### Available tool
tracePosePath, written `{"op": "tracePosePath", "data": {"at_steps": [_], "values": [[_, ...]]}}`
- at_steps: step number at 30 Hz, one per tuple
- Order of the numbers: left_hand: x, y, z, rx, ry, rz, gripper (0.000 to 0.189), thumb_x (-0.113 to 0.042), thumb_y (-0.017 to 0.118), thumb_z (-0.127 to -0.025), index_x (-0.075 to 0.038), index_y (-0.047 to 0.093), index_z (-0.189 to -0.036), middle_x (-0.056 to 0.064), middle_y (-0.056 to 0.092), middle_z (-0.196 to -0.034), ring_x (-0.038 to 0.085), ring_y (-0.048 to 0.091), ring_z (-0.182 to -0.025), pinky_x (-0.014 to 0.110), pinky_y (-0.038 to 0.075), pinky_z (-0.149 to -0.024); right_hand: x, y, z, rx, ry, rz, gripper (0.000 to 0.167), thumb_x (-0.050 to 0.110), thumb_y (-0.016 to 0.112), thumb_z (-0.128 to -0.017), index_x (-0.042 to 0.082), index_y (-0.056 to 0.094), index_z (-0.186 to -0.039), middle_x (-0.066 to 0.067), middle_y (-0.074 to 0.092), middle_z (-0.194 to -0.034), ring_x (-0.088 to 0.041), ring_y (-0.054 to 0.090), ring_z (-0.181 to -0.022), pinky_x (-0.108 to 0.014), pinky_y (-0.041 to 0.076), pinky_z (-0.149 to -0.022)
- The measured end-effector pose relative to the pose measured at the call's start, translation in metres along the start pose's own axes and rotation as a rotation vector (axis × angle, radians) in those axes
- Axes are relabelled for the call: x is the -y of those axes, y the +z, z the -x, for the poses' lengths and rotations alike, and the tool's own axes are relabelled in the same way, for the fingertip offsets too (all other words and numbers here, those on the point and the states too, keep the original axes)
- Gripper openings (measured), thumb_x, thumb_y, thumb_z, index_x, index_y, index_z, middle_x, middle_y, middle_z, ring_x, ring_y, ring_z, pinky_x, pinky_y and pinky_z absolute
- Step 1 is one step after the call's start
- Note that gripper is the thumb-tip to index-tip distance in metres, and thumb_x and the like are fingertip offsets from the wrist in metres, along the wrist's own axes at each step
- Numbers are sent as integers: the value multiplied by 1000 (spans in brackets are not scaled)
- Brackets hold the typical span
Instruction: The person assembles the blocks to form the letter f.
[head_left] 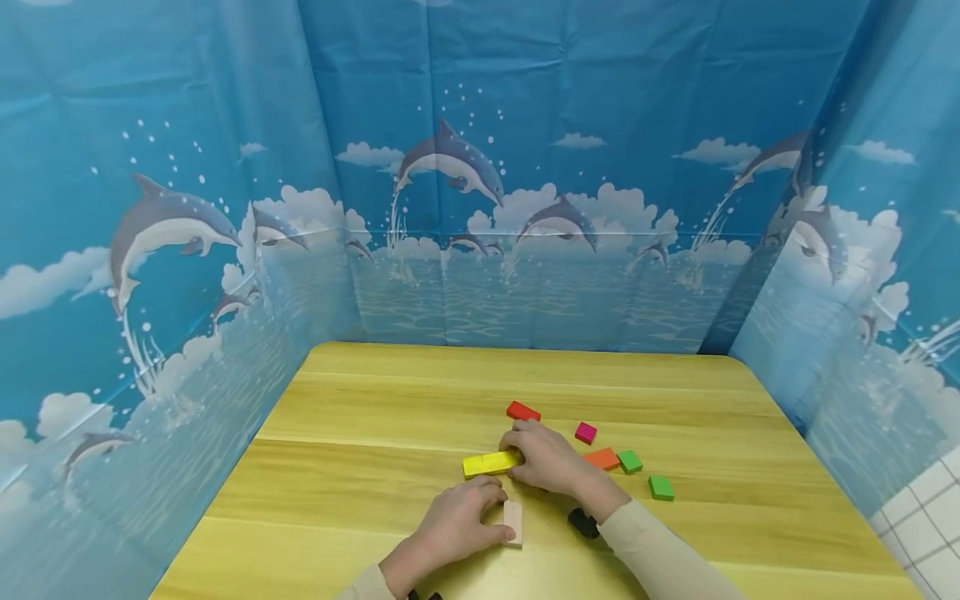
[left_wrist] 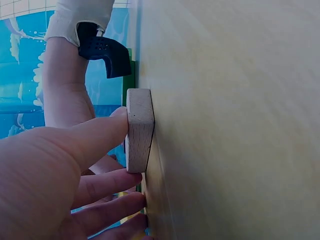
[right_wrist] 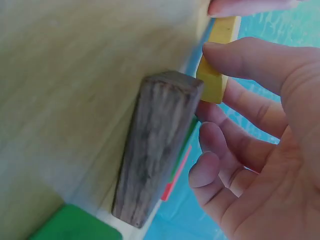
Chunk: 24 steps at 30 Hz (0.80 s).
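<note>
My right hand (head_left: pixel 546 458) pinches 1 end of a yellow block (head_left: pixel 486 464) on the counter (head_left: pixel 360 450) as my left hand (head_left: pixel 459 523), thumb and fingers curled, grips a pale wooden block (head_left: pixel 513 518) nearer me.

Yellow block (head_left: pixel 486 464): smooth, painted. Pale block (left_wrist: pixel 140 127): bare matt wood. Brown block (right_wrist: pixel 155 150): matt grained wood. Tabletop (head_left: pixel 322 500): wood-grain, faint sheen.

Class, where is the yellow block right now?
In the head view, the yellow block is below centre, left of the right hand, which pinches its right end, and beyond the left hand and pale block.
</note>
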<state>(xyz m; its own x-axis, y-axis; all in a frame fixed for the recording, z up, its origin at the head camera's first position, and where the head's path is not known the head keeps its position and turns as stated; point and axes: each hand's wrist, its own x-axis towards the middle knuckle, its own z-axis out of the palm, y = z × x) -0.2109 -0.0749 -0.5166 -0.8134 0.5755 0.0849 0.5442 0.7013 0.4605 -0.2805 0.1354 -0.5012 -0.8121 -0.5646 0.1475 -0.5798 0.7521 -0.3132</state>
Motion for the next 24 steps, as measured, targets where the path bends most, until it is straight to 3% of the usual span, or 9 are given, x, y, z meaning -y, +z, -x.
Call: {"op": "tracePosePath", "data": {"at_steps": [5, 10, 17, 24], "values": [[-3, -1, 0, 12, -13, 26, 51, -53, 77, -85, -17, 71, -121, -1, 64, -130, 17, 64, -111, 37, 55, -88, -1, -8, 4, 4, 55, -83, 24, 20, 82, -84, 21, 73, -107, 12, 63, -90, -10, 50, -75, -27, 47, -67], [-4, -1, 0, 9, -26, 27, 51, -54, 77, -84, -18, 72, -120, -1, 64, -131, 19, 64, -112, 40, 55, -88, -2, -13, 7, 1, 106, -250, 29, 18, 82, -86, 20, 70, -112, 11, 60, -83, -10, 54, -70, -27, 51, -66], [-6, -1, 1, 0, -42, 26, 52, -52, 78, -83, -17, 72, -120, 2, 62, -134, 24, 63, -115, 44, 55, -89, -1, -17, 10, -26, 158, -471, 33, 13, 79, -88, 16, 69, -120, 5, 65, -99, -12, 62, -86, -30, 55, -77], [-8, 1, 3, -55, -37, 37, 46, -47, 80, -83, -16, 73, -117, 2, 64, -130, 24, 65, -111, 45, 55, -87, 1, -20, 14, -64, 198, -642, 34, 6, 75, -90, 20, 70, -121, -4, 62, -119, -20, 65, -94, -33, 58, -78]]}}
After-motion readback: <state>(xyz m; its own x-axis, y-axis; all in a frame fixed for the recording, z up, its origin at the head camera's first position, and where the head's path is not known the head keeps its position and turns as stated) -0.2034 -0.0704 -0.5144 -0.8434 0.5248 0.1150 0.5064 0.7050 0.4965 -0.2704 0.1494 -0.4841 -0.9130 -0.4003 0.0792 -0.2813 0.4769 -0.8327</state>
